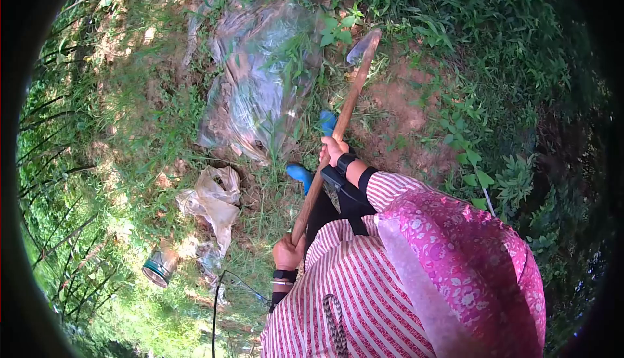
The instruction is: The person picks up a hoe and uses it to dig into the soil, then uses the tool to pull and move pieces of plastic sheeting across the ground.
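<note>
A hoe with a long wooden handle [354, 95] slants across the view in front of my striped clothing. Its metal blade [359, 49] is at the upper end, beside leafy plants and bare soil. My right hand [335, 149] is closed around the middle of the handle, near my blue boots [299, 175]. Lower down, my left hand [288, 252] grips the handle's other end in a fist. Black bands circle both wrists.
A crumpled clear plastic sheet [257, 75] lies on the grass ahead. Nearer on the left are a whitish plastic bag [218, 202] and a clear container with a green rim [157, 272]. Dense plants [507, 52] grow at right; a thin black cable [216, 306] curves at lower left.
</note>
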A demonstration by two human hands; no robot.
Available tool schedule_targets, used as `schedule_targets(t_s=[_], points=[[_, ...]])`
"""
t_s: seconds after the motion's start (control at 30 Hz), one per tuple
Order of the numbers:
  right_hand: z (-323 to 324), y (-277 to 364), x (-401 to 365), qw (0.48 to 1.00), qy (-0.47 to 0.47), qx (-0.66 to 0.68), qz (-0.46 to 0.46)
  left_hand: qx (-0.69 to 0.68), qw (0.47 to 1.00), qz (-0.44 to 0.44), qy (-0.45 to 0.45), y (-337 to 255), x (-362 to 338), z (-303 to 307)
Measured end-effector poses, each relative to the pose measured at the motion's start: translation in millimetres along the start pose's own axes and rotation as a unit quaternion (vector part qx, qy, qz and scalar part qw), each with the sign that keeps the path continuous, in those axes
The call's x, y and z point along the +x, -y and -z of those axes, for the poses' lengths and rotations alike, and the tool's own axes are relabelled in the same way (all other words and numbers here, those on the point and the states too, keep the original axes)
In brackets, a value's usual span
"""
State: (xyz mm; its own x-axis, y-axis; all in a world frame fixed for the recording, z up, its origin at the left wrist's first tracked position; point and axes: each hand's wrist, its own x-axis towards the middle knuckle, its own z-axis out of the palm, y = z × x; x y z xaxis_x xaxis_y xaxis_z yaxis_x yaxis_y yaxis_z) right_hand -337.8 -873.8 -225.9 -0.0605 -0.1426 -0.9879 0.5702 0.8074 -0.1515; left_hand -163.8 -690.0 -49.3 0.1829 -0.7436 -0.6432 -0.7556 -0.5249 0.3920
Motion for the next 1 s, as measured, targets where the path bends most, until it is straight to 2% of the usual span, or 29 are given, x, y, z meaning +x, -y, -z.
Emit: schedule_targets(t_s=[0.07, 0.13, 0.2, 0.27, 0.33, 0.37, 0.4, 0.43, 0.47, 0.5, 0.57, 0.67, 0.7, 0.73, 0.77, 0.83, 0.87, 0.9, 0.97, 1.0], points=[[5, 30, 25, 1.0, 0.017, -0.011, 0.024, 0.037, 0.999, -0.003, 0.018, -14, 23, -4], [2, 67, 24, 0.997, 0.051, 0.029, 0.048, 0.033, 0.999, -0.027, -0.007, -44, 47, 2], [-4, 94, 31, 0.997, 0.042, 0.032, 0.06, 0.035, 0.999, -0.04, -0.008, -66, 67, 8], [-9, 98, 38, 0.997, 0.049, 0.013, 0.059, 0.042, 0.998, -0.05, -0.011, -67, 73, 9], [-16, 78, 46, 0.995, 0.027, -0.07, 0.062, 0.031, 0.999, 0.007, 0.016, -59, 68, 8], [-15, 52, 48, 0.995, 0.04, -0.057, 0.065, 0.01, 0.999, 0.025, 0.031, -45, 54, 5], [-17, 28, 28, 0.994, 0.01, -0.084, 0.062, 0.008, 0.997, 0.062, 0.046, -29, 32, 0], [0, -18, 64, 0.993, 0.067, -0.099, -0.019, -0.002, 0.994, 0.097, 0.054, -24, 7, 5], [-2, -39, 35, 0.989, 0.046, -0.134, -0.036, -0.04, 0.993, 0.107, 0.015, -2, -22, -4], [-2, -52, 14, 0.989, 0.047, -0.135, -0.037, -0.032, 0.989, 0.143, 0.02, 23, -47, -13], [1, -73, -14, 0.995, -0.015, -0.075, -0.058, -0.079, 0.977, 0.198, 0.027, 0, -61, 18], [6, -74, -18, 0.992, -0.006, -0.097, -0.076, -0.044, 0.981, 0.181, 0.058, 25, -66, 8], [4, -68, -15, 0.992, -0.005, -0.099, -0.074, -0.017, 0.99, 0.137, 0.031, 33, -63, 0], [2, -58, -9, 0.995, -0.027, -0.083, -0.053, -0.017, 0.99, 0.138, 0.032, 29, -55, 2], [2, -48, -5, 0.996, -0.051, -0.069, -0.033, 0.001, 0.995, 0.102, 0.022, 18, -40, 5], [-3, -1, -15, 0.999, -0.016, -0.012, -0.027, 0.03, 0.999, 0.034, -0.001, -3, -9, 8], [0, 18, -10, 0.999, 0.049, -0.017, 0.013, 0.043, 0.999, 0.005, -0.013, -14, 5, 10], [-4, 36, -2, 1.0, 0.023, -0.008, 0.0, 0.045, 0.999, -0.005, -0.017, -26, 18, 12], [4, 64, 27, 0.996, 0.081, 0.012, -0.026, 0.043, 0.999, -0.013, -0.017, -47, 35, 16], [1, 77, 19, 0.996, 0.082, 0.011, -0.018, 0.043, 0.999, -0.014, -0.017, -51, 36, 16]])
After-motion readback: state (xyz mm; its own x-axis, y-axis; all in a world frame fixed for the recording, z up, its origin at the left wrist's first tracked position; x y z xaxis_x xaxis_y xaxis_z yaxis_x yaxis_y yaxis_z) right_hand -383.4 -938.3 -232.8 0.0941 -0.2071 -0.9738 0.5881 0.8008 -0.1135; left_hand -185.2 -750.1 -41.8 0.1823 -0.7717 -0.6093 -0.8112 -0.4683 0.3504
